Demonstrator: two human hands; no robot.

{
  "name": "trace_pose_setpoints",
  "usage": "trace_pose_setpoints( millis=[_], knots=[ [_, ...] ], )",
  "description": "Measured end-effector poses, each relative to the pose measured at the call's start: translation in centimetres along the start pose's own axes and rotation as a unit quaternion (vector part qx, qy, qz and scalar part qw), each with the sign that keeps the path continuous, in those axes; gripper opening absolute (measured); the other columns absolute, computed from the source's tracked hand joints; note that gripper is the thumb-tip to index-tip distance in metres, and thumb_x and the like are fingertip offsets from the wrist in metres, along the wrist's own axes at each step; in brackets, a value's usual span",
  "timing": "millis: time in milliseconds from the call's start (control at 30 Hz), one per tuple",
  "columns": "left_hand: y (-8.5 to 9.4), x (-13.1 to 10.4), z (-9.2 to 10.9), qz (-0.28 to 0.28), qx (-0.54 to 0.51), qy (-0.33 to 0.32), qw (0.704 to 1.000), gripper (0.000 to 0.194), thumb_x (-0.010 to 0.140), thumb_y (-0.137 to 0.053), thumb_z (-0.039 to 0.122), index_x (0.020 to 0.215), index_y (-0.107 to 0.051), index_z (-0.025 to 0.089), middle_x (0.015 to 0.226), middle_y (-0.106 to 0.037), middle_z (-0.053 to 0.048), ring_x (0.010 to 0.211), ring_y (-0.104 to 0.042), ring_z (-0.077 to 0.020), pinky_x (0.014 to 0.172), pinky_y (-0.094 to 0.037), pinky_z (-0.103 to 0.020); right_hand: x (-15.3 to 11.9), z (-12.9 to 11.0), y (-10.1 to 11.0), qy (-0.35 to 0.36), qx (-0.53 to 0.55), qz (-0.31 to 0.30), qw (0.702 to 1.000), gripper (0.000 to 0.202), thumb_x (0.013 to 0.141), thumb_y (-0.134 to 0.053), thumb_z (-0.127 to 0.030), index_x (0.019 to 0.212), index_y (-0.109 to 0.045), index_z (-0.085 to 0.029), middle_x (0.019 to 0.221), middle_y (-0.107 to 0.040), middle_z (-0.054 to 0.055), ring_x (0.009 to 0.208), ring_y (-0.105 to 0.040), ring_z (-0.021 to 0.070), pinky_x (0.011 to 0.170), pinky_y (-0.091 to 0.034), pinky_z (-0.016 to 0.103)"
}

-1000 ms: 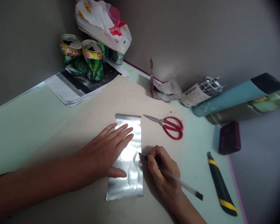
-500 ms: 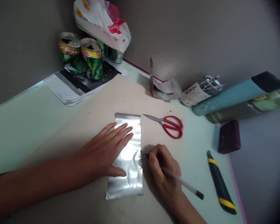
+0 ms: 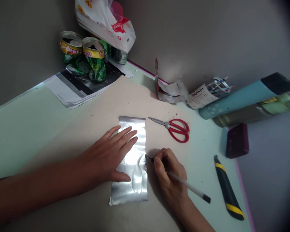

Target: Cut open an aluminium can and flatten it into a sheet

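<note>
Fingers of the left hand (image 3: 103,159) were, in the head view, spread wide and pressed flat across the thin silvery metal sheet (image 3: 129,193), holding nothing in a grip. Those of the right hand (image 3: 172,183) were closed around a clear-barrelled pen with a black end (image 3: 188,187), its tip at the sheet's right edge. The sheet lay on beige paper (image 3: 132,96) over the pale green tabletop (image 3: 26,135), well in from the far corner and the purple-trimmed right edge.

Good work here called, by judgement, for steady, spread pressure close to the tip and a light pen, since such thin metal would probably dent or skid. It looked shiny and roughly rectangular, with bright glare, wavy creases towards its near right part and a slightly uneven right edge.
</note>
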State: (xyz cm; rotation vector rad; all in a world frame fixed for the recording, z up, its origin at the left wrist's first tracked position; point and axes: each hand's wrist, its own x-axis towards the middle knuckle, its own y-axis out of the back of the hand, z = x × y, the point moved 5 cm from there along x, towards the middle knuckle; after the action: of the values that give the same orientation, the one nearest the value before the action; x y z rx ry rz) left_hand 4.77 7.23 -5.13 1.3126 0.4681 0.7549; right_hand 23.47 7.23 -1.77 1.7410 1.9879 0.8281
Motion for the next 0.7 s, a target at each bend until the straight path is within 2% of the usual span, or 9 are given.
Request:
trace_pose_setpoints(
  millis=[333,700],
  knots=[
    [0.03,0.23,0.22,0.012,-0.003,0.005,1.000,0.103,0.076,-0.069,0.073,0.147,-0.038,0.005,0.159,-0.034,-0.022,0.149,-0.028,-0.0343,0.120,-0.007,-0.047,0.11,0.28,-0.34,-0.002,0.018,-0.033,0.999,0.022,0.094,-0.047,-0.022,0.073,-0.041,-0.023,0.063,-0.044,-0.005,0.054,-0.040,0.0101,0.049,-0.036,0.020],
    [0.02,0.14,0.19,0.023,-0.010,0.003,1.000,0.102,0.076,-0.069,0.072,0.146,-0.038,0.005,0.159,-0.034,-0.022,0.149,-0.027,-0.0348,0.121,-0.012,-0.050,0.02,0.13,-0.70,0.000,0.059,-0.119,0.991,0.021,0.095,-0.048,-0.022,0.074,-0.043,-0.022,0.065,-0.044,-0.005,0.056,-0.039,0.0106,0.052,-0.033,0.023]
  ],
)
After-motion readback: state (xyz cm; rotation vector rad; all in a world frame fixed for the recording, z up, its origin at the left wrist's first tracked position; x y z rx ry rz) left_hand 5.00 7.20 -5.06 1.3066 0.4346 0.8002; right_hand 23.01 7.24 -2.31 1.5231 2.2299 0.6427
